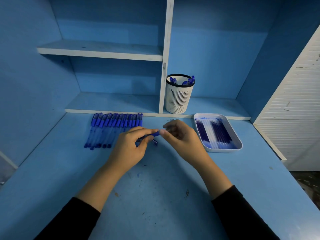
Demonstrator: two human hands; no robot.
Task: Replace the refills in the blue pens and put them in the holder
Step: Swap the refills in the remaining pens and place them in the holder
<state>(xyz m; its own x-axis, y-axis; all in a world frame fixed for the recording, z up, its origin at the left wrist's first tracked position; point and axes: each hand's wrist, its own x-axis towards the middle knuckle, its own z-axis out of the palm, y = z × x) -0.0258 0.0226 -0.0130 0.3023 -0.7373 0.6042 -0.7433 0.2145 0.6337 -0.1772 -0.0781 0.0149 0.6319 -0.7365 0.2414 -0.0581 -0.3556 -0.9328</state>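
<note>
- Blue plastic pen (pixel 154 134) is held level above the blue worktop (pixel 155 196), caught between both hands near the middle of the view.
- The left hand (pixel 131 146) grips the pen's barrel; its fingers (pixel 147 130) are curled over the top and the thumb closes from below, so most of the barrel is hidden.
- The right hand (pixel 180 135) pinches the pen's blue end between thumb and forefinger, with the other fingers (pixel 173 123) loosely bent behind. Something thin and pale shows by that pinch, too blurred to name.
- A small blue piece (pixel 155 142) lies on the worktop just below the left hand; what it is cannot be told.
- A row of blue capped pens with clear barrels (pixel 112 129) lies side by side on the worktop, left of the hands and partly covered by the left hand.
- A white rectangular plastic tray (pixel 238 144) sits on the worktop just right of the right hand, holding thin dark-blue refills (pixel 220 134) laid lengthwise.
- A white slotted round holder with a dark rim (pixel 178 99) stands on the low blue shelf (pixel 121 103) behind the hands, beside a white upright divider (pixel 166 49); several blue pens (pixel 189 81) stand inside it.
- Black sleeves (pixel 72 220) cover both forearms.
- A white slatted panel (pixel 297 101) stands at the right edge.
</note>
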